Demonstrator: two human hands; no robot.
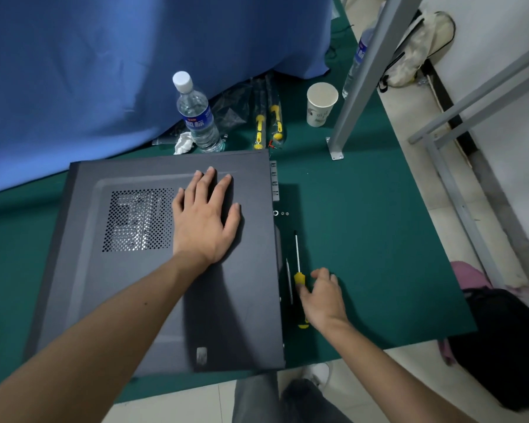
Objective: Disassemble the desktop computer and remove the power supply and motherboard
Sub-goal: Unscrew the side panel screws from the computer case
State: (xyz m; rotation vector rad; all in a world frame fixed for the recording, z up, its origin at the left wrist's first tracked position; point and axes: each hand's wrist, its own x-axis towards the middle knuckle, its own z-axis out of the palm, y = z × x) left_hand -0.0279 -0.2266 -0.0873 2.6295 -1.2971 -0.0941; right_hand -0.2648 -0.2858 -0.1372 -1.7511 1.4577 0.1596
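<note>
- While your left hand (206, 216) lies flat with straight fingers on the side panel (153, 270), keep its pressure light; the computer case (277, 248) lies on its side on the green tabletop (364, 239), panel up, so power supply and motherboard sit hidden beneath it.
- Your right hand (322, 296) curls loosely over the yellow-handled screwdriver (298, 277) just beside the case's right edge; whether that grip has closed on the handle I cannot tell.
- Small screws (281, 213) lie near the case's rear edge; the panel is probably free, so slide it rather than pry.
- Mind those screws; park them away from your sleeve path.
- Keep the water bottle (196, 117) and paper cup (320, 103) well apart from opened electronics.
</note>
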